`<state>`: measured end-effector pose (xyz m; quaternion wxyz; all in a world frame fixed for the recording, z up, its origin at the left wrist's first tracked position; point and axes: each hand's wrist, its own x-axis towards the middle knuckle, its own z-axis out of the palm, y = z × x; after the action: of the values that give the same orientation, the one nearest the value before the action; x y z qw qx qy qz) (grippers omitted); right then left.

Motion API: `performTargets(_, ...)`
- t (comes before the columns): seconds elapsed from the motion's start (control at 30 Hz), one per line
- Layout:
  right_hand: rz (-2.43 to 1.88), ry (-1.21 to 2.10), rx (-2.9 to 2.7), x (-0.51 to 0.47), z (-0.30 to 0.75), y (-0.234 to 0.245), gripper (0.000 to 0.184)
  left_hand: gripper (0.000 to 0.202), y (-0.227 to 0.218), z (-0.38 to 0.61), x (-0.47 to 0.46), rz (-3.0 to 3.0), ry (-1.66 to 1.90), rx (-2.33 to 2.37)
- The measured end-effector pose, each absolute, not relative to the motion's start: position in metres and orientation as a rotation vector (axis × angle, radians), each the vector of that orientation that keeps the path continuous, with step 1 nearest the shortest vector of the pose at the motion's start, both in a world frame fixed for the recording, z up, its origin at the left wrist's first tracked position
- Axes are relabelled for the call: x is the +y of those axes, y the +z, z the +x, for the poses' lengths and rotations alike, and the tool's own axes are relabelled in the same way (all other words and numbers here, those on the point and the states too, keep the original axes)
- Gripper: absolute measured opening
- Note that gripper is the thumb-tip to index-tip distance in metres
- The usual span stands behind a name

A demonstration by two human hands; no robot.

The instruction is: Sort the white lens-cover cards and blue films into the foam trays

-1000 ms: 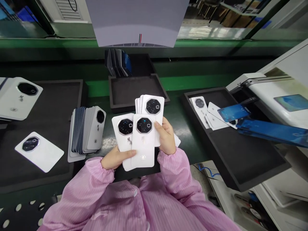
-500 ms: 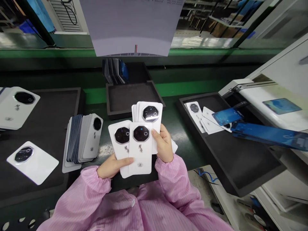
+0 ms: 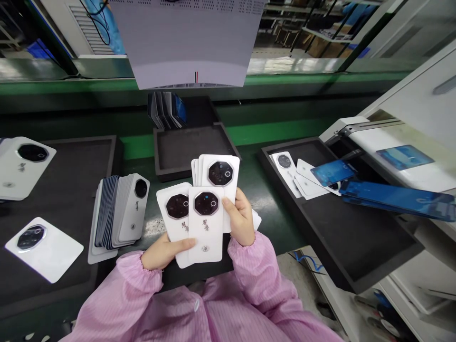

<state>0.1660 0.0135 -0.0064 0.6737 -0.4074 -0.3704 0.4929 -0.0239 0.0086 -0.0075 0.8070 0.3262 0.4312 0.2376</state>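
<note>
My left hand point(image 3: 162, 252) grips two white phone back covers point(image 3: 192, 223) side by side, each with a dark octagonal camera ring and small lettering. My right hand point(image 3: 239, 216) holds a fanned stack of the same white covers point(image 3: 217, 178) just behind them. Both pink sleeves meet low in the frame. To the left of my hands, a leaning row of several covers point(image 3: 119, 213) stands on edge on the green bench.
A black foam tray point(image 3: 71, 190) on the left carries loose white covers point(image 3: 42, 247). A small black tray point(image 3: 192, 147) sits ahead with dark covers standing behind it. A tray on the right point(image 3: 352, 237) holds white covers and blue film sheets point(image 3: 392, 197). A white machine point(image 3: 402, 142) stands far right.
My hands and the covers stayed together in the same grip; the view tilted slightly, so everything sits a little lower and to the left.
</note>
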Motion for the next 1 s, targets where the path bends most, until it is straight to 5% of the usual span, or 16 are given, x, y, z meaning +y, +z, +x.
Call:
performTargets(0.2, -0.917, 1.100, -0.655, 0.020, 0.166, -0.009, 0.024, 0.035, -0.003, -0.022, 0.010, 0.669, 0.550, 0.931)
performTargets(0.43, -0.907, 0.666, -0.453, 0.015, 0.194, -0.004, 0.018, 0.034, -0.003, -0.024, 0.010, 0.632, 0.654, 0.901)
performTargets(0.7, -0.983, 1.288, -0.739, -0.015, 0.156, -0.019, 0.030, 0.041, -0.015, -0.022, 0.003, 0.677, 0.794, 0.856)
performTargets(1.0, -1.007, 1.139, -0.530, -0.007, 0.166, -0.025, 0.031, 0.058, -0.003, -0.026, 0.007, 0.662, 0.773, 0.670)
